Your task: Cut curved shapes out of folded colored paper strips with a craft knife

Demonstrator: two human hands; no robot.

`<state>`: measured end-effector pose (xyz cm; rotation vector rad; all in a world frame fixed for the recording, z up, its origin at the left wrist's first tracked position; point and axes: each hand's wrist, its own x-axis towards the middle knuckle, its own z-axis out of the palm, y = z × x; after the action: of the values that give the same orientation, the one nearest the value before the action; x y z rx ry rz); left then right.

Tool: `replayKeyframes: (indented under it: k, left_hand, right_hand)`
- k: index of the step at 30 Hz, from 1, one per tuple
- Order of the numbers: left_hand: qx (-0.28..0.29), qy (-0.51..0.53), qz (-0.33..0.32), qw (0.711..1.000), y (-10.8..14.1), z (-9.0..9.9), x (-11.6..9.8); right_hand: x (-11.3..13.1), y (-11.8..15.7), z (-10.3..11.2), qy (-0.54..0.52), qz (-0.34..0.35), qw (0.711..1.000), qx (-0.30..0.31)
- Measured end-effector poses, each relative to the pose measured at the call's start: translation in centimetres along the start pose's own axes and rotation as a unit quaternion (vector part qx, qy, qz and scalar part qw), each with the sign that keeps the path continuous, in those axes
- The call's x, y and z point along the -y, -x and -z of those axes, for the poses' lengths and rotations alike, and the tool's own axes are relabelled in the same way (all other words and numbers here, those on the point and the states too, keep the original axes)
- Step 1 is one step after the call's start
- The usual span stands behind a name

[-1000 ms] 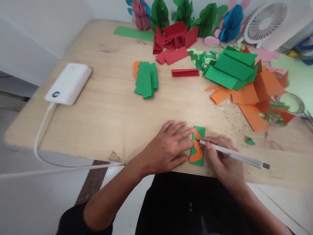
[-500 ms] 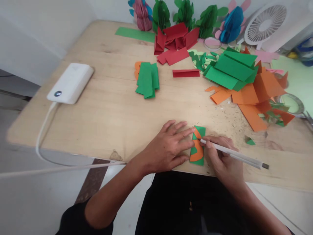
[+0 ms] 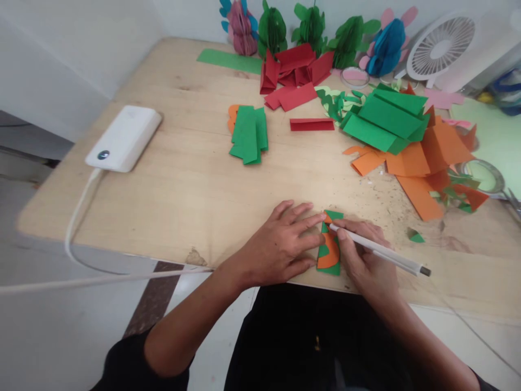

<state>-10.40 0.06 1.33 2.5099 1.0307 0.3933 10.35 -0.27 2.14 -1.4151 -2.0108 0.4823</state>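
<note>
A small green paper piece (image 3: 334,267) lies near the table's front edge with an orange paper cutout (image 3: 330,255) on top. My left hand (image 3: 283,244) rests flat with fingers spread, its fingertips touching the left side of these papers. Held in my right hand (image 3: 364,260) is a white pen (image 3: 382,250), its tip on the upper part of the orange cutout. The pen's back end points to the right. Right of my right hand lies a small green scrap (image 3: 415,235).
A white power bank (image 3: 124,138) with a cable sits left. Folded green papers (image 3: 249,136) lie mid-table, red papers (image 3: 295,68) behind. Green strips (image 3: 386,119) and orange papers (image 3: 421,163) pile up at right. Paper figures (image 3: 272,30) and a fan (image 3: 442,49) stand at the back.
My right hand and the pen have moved slightly left and up along the orange cutout. My left hand holds nearly the same place. The camera view has shifted a little.
</note>
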Motion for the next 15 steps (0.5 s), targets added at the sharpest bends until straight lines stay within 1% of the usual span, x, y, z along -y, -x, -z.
replayKeyframes:
  k: [4, 8, 12, 15]
  left_hand:
    - [0.000, 0.002, 0.002, 1.000, 0.0, 0.0, 0.0]
    - [-0.003, 0.007, 0.003, 1.000, 0.0, 0.0, -0.1]
    - [-0.010, 0.007, -0.001, 1.000, 0.0, -0.1, -0.1]
    - [-0.012, 0.003, -0.006, 1.000, 0.0, -0.3, 0.0]
  right_hand:
    - [0.3, 0.3, 0.6, -0.017, 0.001, 1.000, 0.005]
    - [0.5, 1.7, 1.5, -0.013, 0.028, 1.000, -0.001]
    - [0.2, 3.3, 1.8, 0.028, 0.093, 0.995, 0.010]
    - [-0.1, 4.0, 1.7, 0.064, 0.144, 0.987, 0.022]
